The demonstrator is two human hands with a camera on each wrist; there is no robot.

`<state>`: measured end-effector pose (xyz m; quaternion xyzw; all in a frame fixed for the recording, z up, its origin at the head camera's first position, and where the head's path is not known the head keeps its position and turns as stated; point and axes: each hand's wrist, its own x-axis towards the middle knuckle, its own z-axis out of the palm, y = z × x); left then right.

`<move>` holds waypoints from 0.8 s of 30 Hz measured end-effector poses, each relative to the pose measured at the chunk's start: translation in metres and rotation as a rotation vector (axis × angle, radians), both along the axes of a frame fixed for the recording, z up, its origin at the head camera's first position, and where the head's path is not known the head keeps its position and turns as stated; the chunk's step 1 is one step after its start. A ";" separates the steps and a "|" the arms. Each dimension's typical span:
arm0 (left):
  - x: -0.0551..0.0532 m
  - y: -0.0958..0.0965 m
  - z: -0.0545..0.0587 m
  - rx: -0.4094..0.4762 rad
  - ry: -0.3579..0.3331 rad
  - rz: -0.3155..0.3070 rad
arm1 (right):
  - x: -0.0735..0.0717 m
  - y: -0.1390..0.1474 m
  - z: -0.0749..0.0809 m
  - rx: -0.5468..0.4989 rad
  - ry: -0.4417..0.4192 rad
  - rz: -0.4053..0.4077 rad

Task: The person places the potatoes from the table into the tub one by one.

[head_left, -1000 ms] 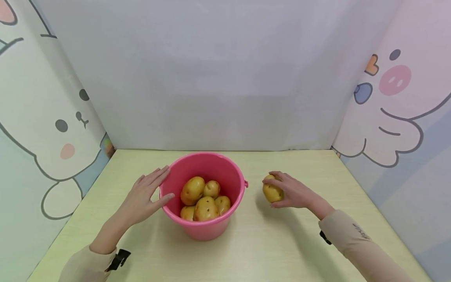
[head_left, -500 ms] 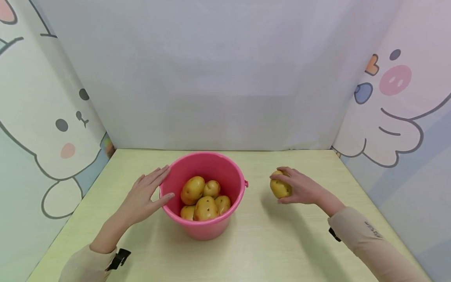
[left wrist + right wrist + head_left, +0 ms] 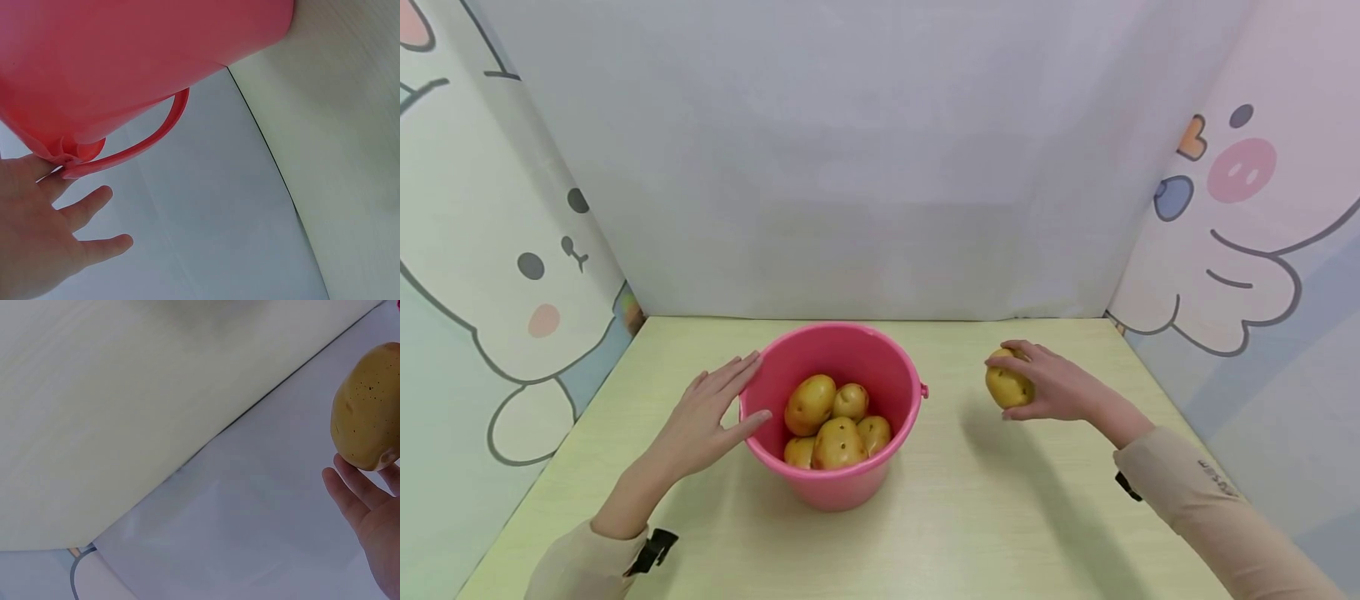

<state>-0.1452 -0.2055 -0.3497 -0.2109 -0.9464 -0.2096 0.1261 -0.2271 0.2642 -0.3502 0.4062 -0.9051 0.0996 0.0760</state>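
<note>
A pink bucket [image 3: 831,492] stands on the table with several potatoes [image 3: 839,443] inside. At its left rim lies my left hand [image 3: 700,421], fingers straight and thumb over the edge. The left wrist view shows that hand [image 3: 44,231] with spread fingers beside the bucket's handle [image 3: 140,148]. To the right of the bucket, my right hand [image 3: 1056,385] grips one potato [image 3: 1009,383] between thumb and fingers, raised over the table with its shadow below. In the right wrist view the potato [image 3: 369,406] fills the right edge, and fingertips touch its lower end.
The pale wood-look table [image 3: 940,533] meets a plain light backdrop [image 3: 880,208] at the back. Side panels with a cartoon rabbit [image 3: 512,292] and a cartoon pig [image 3: 1240,233] flank it. A small lug [image 3: 924,391] juts from the bucket's right rim.
My right hand has moved to the right and a little toward the back, carrying the potato away from the bucket. The left hand and the bucket have stayed in place.
</note>
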 end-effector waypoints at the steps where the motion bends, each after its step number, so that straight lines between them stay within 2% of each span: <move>1: 0.000 0.000 0.000 0.002 -0.001 0.000 | 0.000 0.000 0.002 0.006 -0.001 -0.001; 24: 0.001 0.000 0.000 0.000 -0.001 0.006 | 0.005 -0.001 0.043 0.103 0.027 -0.025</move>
